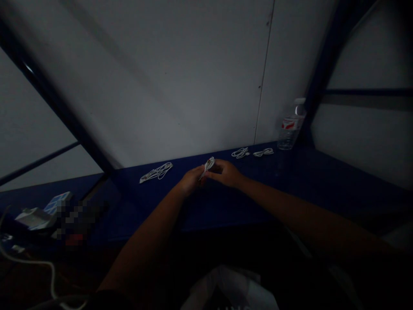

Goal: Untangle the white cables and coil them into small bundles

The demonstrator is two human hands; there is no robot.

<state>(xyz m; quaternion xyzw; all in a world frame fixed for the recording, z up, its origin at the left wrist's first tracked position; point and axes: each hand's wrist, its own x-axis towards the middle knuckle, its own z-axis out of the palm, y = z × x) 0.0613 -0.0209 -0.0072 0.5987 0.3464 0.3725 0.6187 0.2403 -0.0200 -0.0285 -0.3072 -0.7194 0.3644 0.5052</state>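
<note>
A dark blue tabletop (258, 189) runs across the view, its back edge meeting a pale panel wall (161, 77) with a thin vertical seam, and dark blue frame bars (54, 99) slant up on both sides. The room is dim. Along the back edge lie three coiled white cables: one (156, 172) left of the hands and two (240, 152) (263, 152) side by side to their right. A clear plastic water bottle (291, 125) with a red-and-white label stands upright in the back right corner, beside the frame. Both hands meet near the back edge, the left hand (192, 181) and right hand (222, 172) nearly closed, with fingers pinching a small bundled white cable (208, 167) between them; the shadow hides exactly how it is gripped. At the near left corner sit a flat package (34, 218) and a blue-and-white box (57, 203), next to a blurred patch (75, 219) that cannot be made out. A white cord (32, 262) trails below the tabletop, and a pale bag (226, 292) is cut off by the bottom of the view.
</note>
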